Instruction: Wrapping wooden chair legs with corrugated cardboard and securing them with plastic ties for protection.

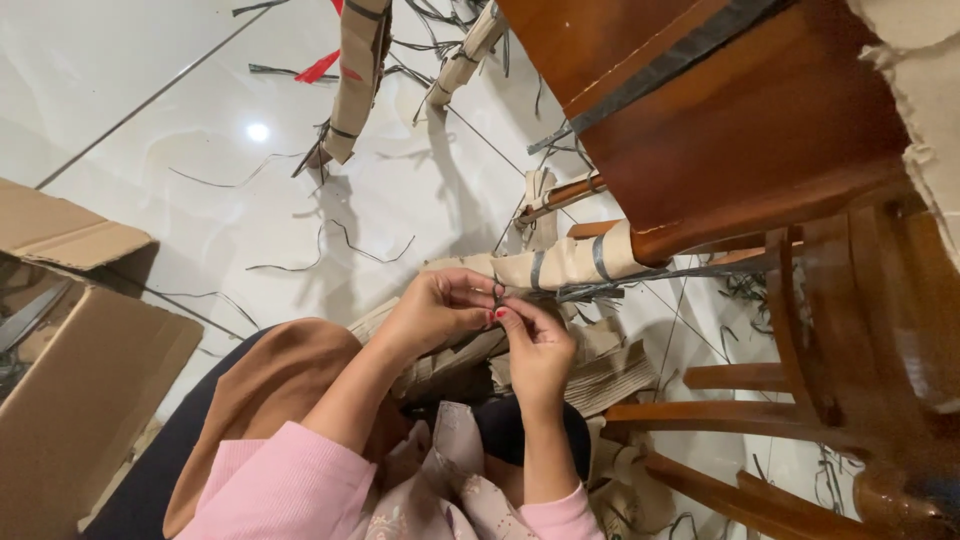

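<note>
Wrapped chair leg (570, 262) w/ cardboard box (90, 400) nearby

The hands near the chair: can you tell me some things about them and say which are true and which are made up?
1. Both hands, left hand and right hand, meet at a small dark thing. True.
2. The chair is blue plastic. False: it is brown wood.
3. A cardboard box lies on the left. True.
4. The floor is green carpet. False: it is shiny white tile with dark strips scattered on it.
5. The sleeves are pink. True.
</note>
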